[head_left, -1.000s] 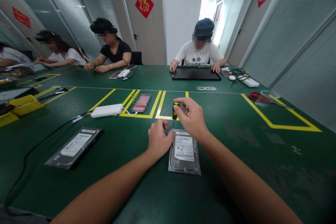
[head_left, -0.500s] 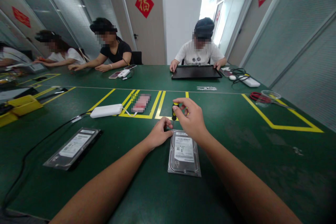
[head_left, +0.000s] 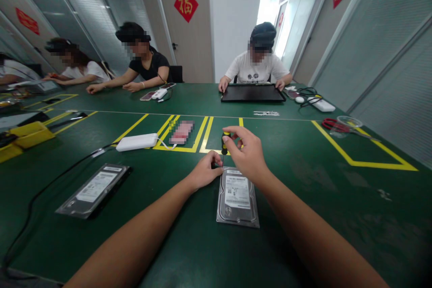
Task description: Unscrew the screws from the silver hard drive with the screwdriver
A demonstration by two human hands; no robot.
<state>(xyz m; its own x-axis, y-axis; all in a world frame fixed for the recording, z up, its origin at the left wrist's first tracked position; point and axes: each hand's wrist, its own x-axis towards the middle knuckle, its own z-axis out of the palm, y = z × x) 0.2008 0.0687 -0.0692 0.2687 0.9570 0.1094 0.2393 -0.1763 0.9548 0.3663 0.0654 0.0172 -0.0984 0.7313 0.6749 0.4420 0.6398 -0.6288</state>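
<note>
A silver hard drive [head_left: 237, 213] with a white label lies flat on the green table in front of me. My right hand [head_left: 248, 148] grips a small black and yellow screwdriver [head_left: 225, 145] from above, its fingers round the handle. The screwdriver stands nearly upright, shaft down at the drive's far left corner. At that same corner, my left hand [head_left: 204, 170] is closed, with thumb and curled fingers against the drive's edge beside the shaft. The tip and any screw under it are too small to make out.
To the left lies a second hard drive [head_left: 96, 189]. Beyond it are a white power bank [head_left: 137, 142] with a black cable, a phone [head_left: 182, 132] and yellow bins [head_left: 32, 134]. Red-handled scissors [head_left: 335, 125] lie at right. Across the table, a person holds a black panel [head_left: 253, 93].
Both hands stay at the drive's far left corner, the screwdriver still upright there. Only a very slight shift of the whole view shows.
</note>
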